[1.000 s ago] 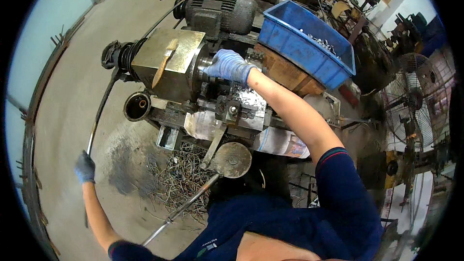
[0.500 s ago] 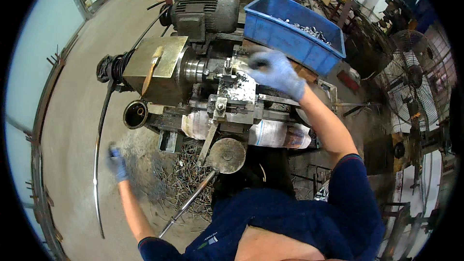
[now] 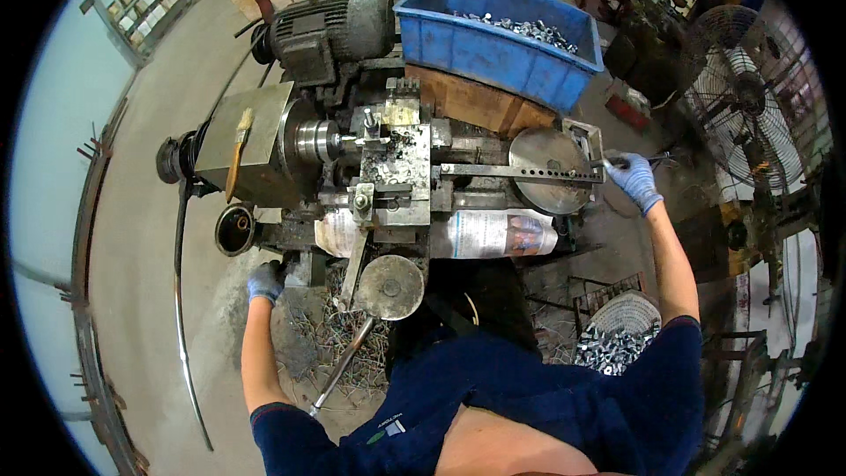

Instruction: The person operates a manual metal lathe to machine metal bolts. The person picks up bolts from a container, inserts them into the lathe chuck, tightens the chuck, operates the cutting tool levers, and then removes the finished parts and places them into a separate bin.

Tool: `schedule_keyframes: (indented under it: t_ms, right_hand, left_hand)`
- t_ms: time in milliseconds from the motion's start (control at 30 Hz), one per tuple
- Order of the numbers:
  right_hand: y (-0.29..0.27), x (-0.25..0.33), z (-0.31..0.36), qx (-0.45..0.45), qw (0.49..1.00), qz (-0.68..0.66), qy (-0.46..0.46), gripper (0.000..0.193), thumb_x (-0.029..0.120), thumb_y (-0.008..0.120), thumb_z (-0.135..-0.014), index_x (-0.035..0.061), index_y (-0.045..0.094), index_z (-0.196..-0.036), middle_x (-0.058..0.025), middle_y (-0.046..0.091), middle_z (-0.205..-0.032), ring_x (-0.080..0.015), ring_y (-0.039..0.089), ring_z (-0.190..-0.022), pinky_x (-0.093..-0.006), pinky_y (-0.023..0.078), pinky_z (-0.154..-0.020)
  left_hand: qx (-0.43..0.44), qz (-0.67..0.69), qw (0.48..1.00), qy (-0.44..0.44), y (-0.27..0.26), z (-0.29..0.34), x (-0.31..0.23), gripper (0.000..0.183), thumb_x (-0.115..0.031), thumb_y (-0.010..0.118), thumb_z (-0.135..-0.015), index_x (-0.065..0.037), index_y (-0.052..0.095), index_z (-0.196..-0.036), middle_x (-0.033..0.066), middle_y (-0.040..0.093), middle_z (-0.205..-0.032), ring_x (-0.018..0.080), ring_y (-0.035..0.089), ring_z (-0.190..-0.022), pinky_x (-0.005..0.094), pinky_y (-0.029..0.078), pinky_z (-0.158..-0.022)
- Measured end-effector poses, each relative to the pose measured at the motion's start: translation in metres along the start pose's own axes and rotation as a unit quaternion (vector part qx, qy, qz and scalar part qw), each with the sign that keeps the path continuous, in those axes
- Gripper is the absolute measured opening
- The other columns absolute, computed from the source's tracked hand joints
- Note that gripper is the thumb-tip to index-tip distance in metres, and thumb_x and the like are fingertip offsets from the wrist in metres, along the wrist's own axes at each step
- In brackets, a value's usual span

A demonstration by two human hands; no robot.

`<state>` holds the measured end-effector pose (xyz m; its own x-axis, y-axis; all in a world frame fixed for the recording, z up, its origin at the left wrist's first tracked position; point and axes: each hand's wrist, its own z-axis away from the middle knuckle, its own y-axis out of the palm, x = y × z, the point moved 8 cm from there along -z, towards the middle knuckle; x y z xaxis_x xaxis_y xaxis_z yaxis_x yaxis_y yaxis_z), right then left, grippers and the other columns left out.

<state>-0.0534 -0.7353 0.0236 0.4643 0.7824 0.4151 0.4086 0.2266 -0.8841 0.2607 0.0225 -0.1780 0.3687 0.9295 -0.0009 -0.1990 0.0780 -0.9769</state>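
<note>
In front of me is a small lathe with a bright round chuck and a cross slide strewn with dark chips. My right hand, in a blue glove with dark fingertips, is closed round a lever handle beside the far end of a flat perforated bar. That bar runs from the slide across a round metal disc. My left hand, gloved alike, is low at the lathe's front left, next to a small metal box. Its fingers look curled; what they hold is hidden.
A blue bin of small metal parts stands behind on a wooden block. A brush lies on the headstock, with a round pot below. A basket of metal parts stands lower right; a fan is at the right.
My right hand has moved from above the slide rightward to the lever handle. My left hand has come right and slightly up to the lathe's front. The view has shifted.
</note>
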Motion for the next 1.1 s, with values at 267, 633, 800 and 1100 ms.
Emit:
schedule_keyframes:
  t_ms: [267,633,800,1100]
  right_hand:
    - [0.011,-0.088,-0.014,0.128,0.916,0.356,0.134,0.07,0.044,0.065,-0.071,0.0093,0.045,-0.129,-0.0107,0.041,-0.136,-0.0296,0.033,-0.129,-0.0412,0.028,-0.105]
    - [0.02,-0.098,0.08,0.043,0.944,0.278,0.17,0.041,0.047,0.063,-0.071,0.0078,0.063,-0.084,-0.0153,0.064,-0.086,-0.0333,0.06,-0.088,-0.0437,0.044,-0.079]
    - [0.022,-0.069,0.149,-0.012,0.948,0.247,0.2,0.046,0.055,0.061,-0.071,0.0103,0.065,-0.084,-0.0153,0.064,-0.08,-0.0326,0.062,-0.077,-0.0419,0.048,-0.069]
    - [0.02,-0.063,0.169,-0.018,0.945,0.224,0.239,0.044,0.056,0.061,-0.072,0.0144,0.065,-0.085,-0.0146,0.065,-0.083,-0.0324,0.062,-0.079,-0.0429,0.048,-0.069]
  left_hand:
    - [0.097,0.192,0.976,-0.04,-0.046,0.104,-0.013,0.038,-0.029,0.063,-0.079,-0.005,0.062,-0.108,0.0153,0.065,-0.101,0.0262,0.063,-0.092,0.0344,0.048,-0.082]
    - [0.187,0.213,0.956,0.071,-0.101,0.211,-0.184,0.039,-0.033,0.064,-0.078,-0.005,0.061,-0.105,0.0213,0.062,-0.09,0.0371,0.06,-0.086,0.0409,0.047,-0.074]
    - [0.138,0.241,0.959,0.066,-0.034,0.199,-0.164,0.03,-0.029,0.067,-0.073,-0.005,0.062,-0.09,0.0224,0.058,-0.07,0.0412,0.056,-0.068,0.0468,0.044,-0.059]
    - [0.099,0.244,0.958,0.111,-0.055,0.193,-0.18,0.029,-0.027,0.067,-0.074,-0.002,0.06,-0.086,0.0248,0.057,-0.072,0.0418,0.056,-0.069,0.0454,0.043,-0.059]
